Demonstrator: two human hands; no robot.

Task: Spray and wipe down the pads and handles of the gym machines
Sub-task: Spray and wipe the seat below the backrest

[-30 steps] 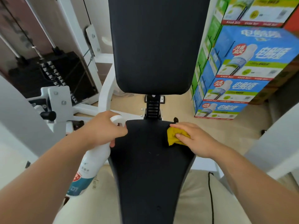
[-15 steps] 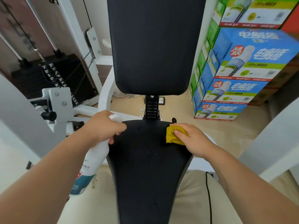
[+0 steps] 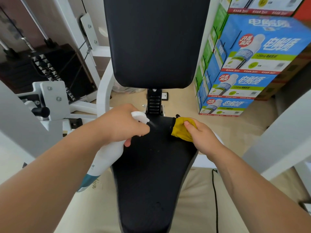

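Though apart, left hand [image 3: 121,125] round spray bottle [image 3: 107,155], right hand [image 3: 202,137] round cloth [image 3: 180,130].

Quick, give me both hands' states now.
Left hand: grips white plastic spray bottle.
Right hand: holds crumpled yellow cloth.

Bare forearms [image 3: 55,169], cream trousers [image 3: 195,199] with small dark lettering

Stacked blue and green cartons [image 3: 252,47] at right, black cord [image 3: 214,190] lower right, beige floor [image 3: 227,128]
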